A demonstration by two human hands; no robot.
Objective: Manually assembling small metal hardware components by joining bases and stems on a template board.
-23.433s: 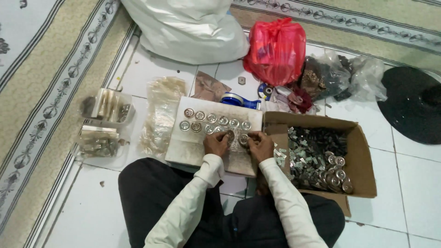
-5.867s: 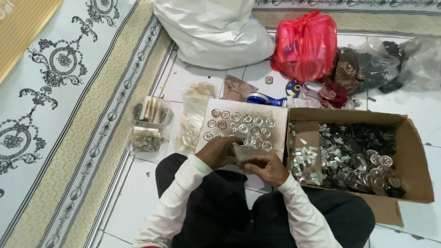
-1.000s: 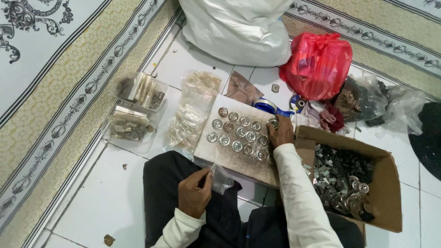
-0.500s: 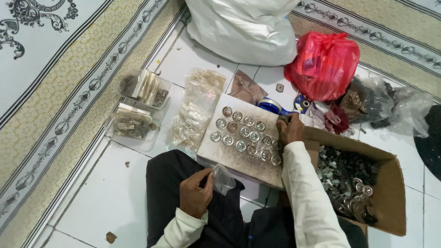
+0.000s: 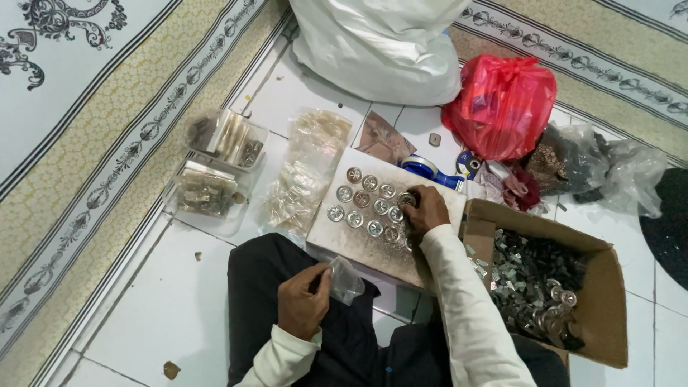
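Observation:
I sit on a tiled floor with a pale board (image 5: pixel 373 251) across my knees. Rows of round silver metal discs (image 5: pixel 362 200) lie on it. My right hand (image 5: pixel 424 208) rests on the board's right part, its fingers pinching one of the discs. My left hand (image 5: pixel 304 300) is over my lap, closed on a small clear plastic bag (image 5: pixel 346 281). An open cardboard box (image 5: pixel 598 301) full of small metal pieces stands at my right.
Clear bags of small parts (image 5: pixel 304 172) and two clear plastic tubs (image 5: pixel 215 172) lie to the left. A big white sack (image 5: pixel 380 43), a red plastic bag (image 5: pixel 502 107), a blue tape dispenser (image 5: pixel 430 170) and dark bags (image 5: pixel 595 168) lie behind. Patterned carpet (image 5: pixel 86 107) borders the tiles.
My right hand has shifted slightly along the board's right side among the discs. My left hand still holds the clear bag over my lap. The view has drifted a little.

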